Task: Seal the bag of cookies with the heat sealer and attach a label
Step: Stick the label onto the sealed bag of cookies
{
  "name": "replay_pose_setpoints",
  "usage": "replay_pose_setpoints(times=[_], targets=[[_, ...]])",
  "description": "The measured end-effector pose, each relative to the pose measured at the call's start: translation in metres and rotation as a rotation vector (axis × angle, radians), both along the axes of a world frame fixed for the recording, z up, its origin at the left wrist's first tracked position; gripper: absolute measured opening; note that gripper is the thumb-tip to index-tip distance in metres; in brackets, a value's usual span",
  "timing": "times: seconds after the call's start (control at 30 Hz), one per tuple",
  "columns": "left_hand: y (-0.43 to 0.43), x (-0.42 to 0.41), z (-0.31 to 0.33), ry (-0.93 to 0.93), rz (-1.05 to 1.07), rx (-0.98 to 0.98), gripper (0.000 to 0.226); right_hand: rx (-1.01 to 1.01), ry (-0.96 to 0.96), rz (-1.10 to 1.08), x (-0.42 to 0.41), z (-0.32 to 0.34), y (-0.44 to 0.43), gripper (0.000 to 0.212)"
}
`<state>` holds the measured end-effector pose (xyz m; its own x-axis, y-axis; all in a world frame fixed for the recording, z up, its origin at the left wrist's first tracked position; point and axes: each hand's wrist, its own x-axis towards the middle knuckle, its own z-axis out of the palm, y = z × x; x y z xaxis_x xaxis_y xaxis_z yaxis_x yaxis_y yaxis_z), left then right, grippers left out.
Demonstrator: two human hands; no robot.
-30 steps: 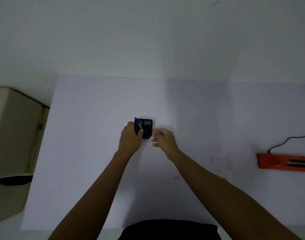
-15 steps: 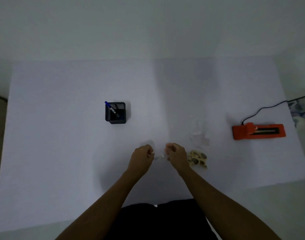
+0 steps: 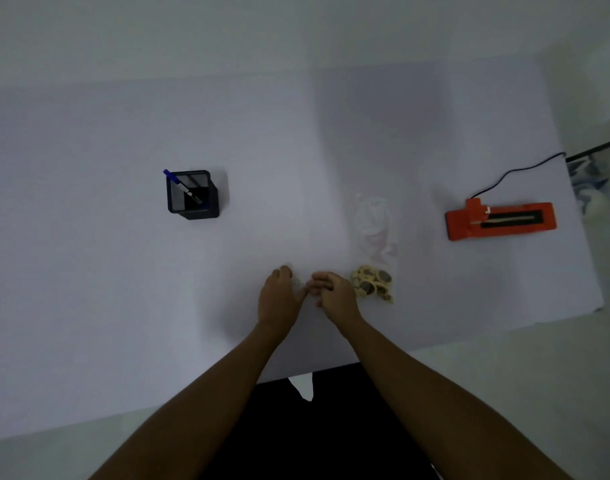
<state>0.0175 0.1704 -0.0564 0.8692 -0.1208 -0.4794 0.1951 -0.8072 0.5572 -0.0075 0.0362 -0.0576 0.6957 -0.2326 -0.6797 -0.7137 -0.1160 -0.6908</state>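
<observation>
Two hands meet over the white table point(image 3: 88, 271). The left hand point(image 3: 279, 299) curls its fingers and pinches a small pale slip point(image 3: 298, 281), too small to identify. The right hand point(image 3: 334, 294) curls against the left thumb; whether it grips the slip I cannot tell. The bag of cookies point(image 3: 372, 285) lies just beside the right hand. The orange heat sealer point(image 3: 501, 220) sits well apart on the right; a black pen holder point(image 3: 192, 202) with a blue pen point(image 3: 182, 186) stands far left.
</observation>
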Motion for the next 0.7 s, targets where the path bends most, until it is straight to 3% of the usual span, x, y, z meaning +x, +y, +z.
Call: replay_pose_setpoints(times=[0.37, 0.7], targets=[[-0.007, -0.003, 0.002, -0.092, 0.025, 0.049, 0.015, 0.076, -0.012, -0.004, -0.009, -0.015, -0.006, 0.028], [-0.01, -0.006, 0.003, -0.087, 0.075, 0.05, 0.015, 0.056, -0.117, 0.135, -0.014, -0.013, 0.002, 0.038]])
